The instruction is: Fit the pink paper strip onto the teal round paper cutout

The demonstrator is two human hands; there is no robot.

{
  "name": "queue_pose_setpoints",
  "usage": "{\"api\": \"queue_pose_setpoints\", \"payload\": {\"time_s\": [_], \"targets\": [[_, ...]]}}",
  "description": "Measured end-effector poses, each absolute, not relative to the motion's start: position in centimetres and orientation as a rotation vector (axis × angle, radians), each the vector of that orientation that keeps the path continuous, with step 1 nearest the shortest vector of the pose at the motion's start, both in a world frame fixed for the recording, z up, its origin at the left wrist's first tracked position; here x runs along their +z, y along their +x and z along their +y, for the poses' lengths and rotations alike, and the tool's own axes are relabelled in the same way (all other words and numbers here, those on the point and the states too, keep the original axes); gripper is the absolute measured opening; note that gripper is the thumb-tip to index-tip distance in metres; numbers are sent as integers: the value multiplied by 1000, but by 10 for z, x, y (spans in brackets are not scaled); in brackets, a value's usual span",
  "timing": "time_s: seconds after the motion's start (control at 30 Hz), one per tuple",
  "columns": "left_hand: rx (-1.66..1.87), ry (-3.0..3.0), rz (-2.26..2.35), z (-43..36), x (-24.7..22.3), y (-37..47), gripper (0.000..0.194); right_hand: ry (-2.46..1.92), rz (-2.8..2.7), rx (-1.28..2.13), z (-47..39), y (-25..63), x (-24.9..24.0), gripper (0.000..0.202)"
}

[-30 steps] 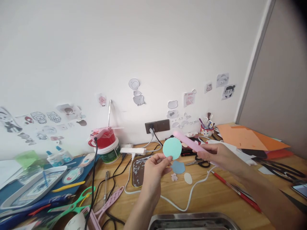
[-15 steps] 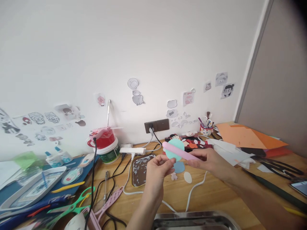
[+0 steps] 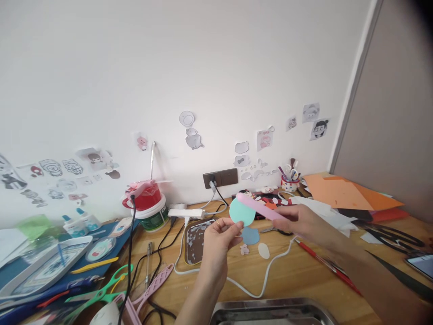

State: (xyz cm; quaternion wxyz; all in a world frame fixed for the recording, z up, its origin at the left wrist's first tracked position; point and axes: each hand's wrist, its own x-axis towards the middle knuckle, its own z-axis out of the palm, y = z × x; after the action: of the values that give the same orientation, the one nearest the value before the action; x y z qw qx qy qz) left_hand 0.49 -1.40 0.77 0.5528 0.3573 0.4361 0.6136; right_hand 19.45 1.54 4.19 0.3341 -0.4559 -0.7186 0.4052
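Note:
My left hand (image 3: 219,239) pinches a mint-green disc (image 3: 242,214) by its lower edge, between thumb and fingers, above the desk. A flat, round-ended pink stick that looks like a nail file (image 3: 260,207) is gripped near its lower end by my right hand (image 3: 297,220). Its far end lies against the disc's upper right edge. Below the hands, a blue cut-out (image 3: 251,236), a small pink figure (image 3: 244,249) and a cream oval (image 3: 264,251) lie on the wooden desk. Scissors (image 3: 275,231) show partly behind the blue piece.
A metal tray (image 3: 304,303) stands at the front edge. White cable (image 3: 252,295) loops across the desk (image 3: 189,289). A red pen (image 3: 328,266) lies under my right forearm. Orange sheets (image 3: 341,192) are back right; green scissors (image 3: 101,289) and a white tray (image 3: 81,246) lie left.
The nail file has shifted from crossing the disc's middle to its upper right edge, my right hand moving right with it. The disc has moved slightly left, and more of it shows.

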Motion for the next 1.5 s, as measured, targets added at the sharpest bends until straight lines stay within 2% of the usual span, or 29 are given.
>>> {"api": "queue_pose_setpoints", "payload": {"time_s": [0.43,0.9,1.23,1.5], "targets": [[1392,842,992,-15,3,10,22,-1144,-2014,1097,3,178,42,32],[1406,849,981,-13,2,6,21,-1232,-1827,997,18,199,38,32],[1392,848,960,-14,-1,10,20,-1087,-2039,1105,14,178,25,33],[1399,849,958,-13,0,8,20,-1136,-1982,1116,9,183,41,32]]}}
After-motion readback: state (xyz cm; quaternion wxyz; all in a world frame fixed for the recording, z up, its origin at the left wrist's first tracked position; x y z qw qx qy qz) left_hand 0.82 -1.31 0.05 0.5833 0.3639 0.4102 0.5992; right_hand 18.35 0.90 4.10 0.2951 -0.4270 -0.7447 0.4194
